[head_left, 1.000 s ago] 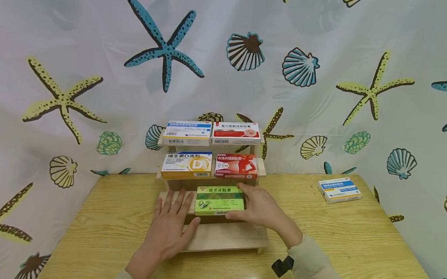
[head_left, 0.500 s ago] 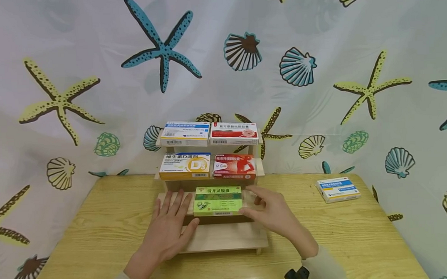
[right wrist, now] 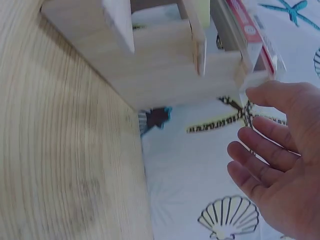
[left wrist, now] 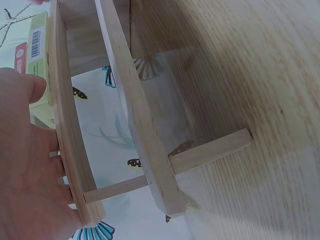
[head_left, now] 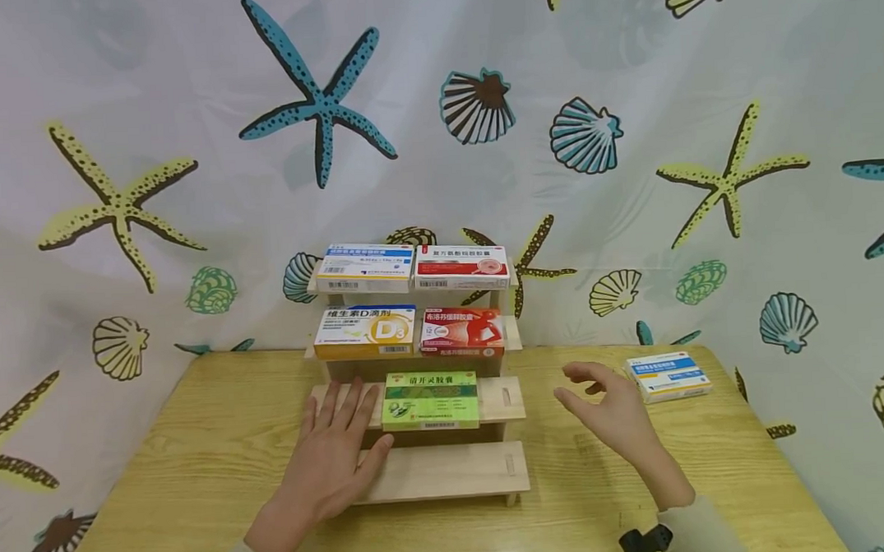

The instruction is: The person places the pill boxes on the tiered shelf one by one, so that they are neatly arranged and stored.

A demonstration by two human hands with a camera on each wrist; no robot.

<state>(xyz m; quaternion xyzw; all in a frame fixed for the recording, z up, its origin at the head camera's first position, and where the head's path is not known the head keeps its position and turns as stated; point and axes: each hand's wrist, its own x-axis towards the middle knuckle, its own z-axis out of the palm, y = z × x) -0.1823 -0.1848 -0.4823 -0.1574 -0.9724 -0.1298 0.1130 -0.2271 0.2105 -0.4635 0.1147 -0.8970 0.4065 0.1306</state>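
A stepped wooden display shelf (head_left: 450, 471) carries medicine boxes. My left hand (head_left: 330, 458) rests with straight, spread fingers on the left part of the second tier from the bottom. Beside its fingers, on that tier, lies a green medicine box (head_left: 429, 402). In the left wrist view my thumb is close to this green box (left wrist: 40, 65). My right hand (head_left: 614, 412) is off the shelf's right side, fingers loosely bent and holding nothing. Just past it, on the table, lies a blue-and-white medicine box (head_left: 669, 376).
On the top tier are a blue-and-white box (head_left: 365, 268) and a red-and-white box (head_left: 461, 267). Below them sit a yellow-and-white vitamin D box (head_left: 366, 332) and a red box (head_left: 462, 333). A patterned cloth (head_left: 423, 186) hangs behind the wooden table (head_left: 220, 450).
My right hand has let go of the green medicine box and moved right, toward the blue-and-white box on the table. My left hand has stayed on the shelf.
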